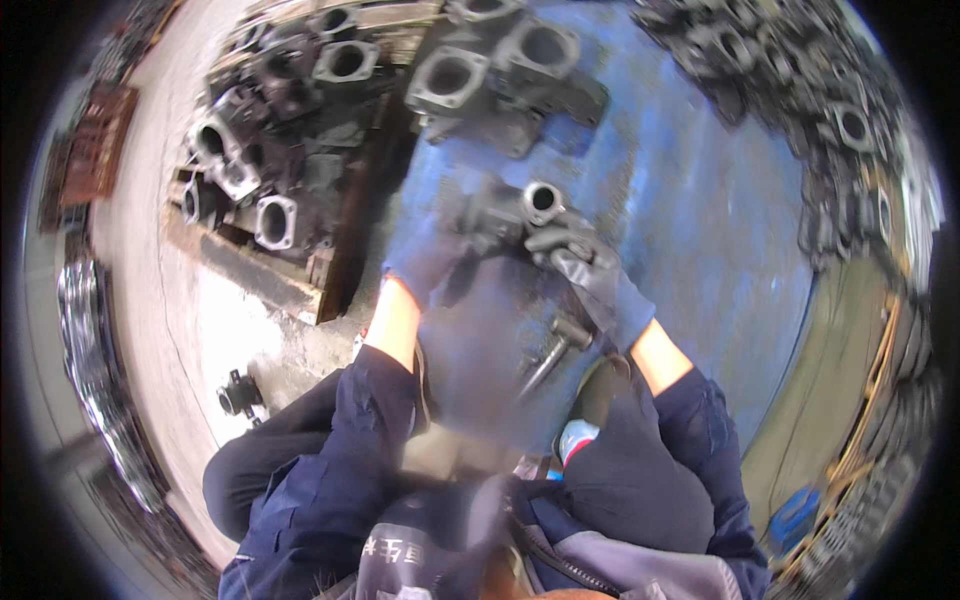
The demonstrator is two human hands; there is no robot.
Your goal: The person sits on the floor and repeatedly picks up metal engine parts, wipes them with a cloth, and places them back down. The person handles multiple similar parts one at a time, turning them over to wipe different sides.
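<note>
A dark grey metal casting [497, 222] with a round, bright-rimmed opening is in front of me over the blue surface. My right hand [598, 285], in a dark grey-and-blue work glove, has its fingers closed round the casting's right side, just below the opening. At the casting's left side is my left hand [432, 262], also gloved; motion blur smears its fingers, so its grip cannot be made out. A hammer [562, 345] lies below my right hand, its head close to the glove and its handle slanting toward me.
Several flanged castings [449, 80] stand at the far side of the blue surface [715, 210]. On the left, a wooden pallet [240, 262] carries more castings. Another heap [800, 90] rises at the far right. A small dark part [240, 394] lies on the floor at left.
</note>
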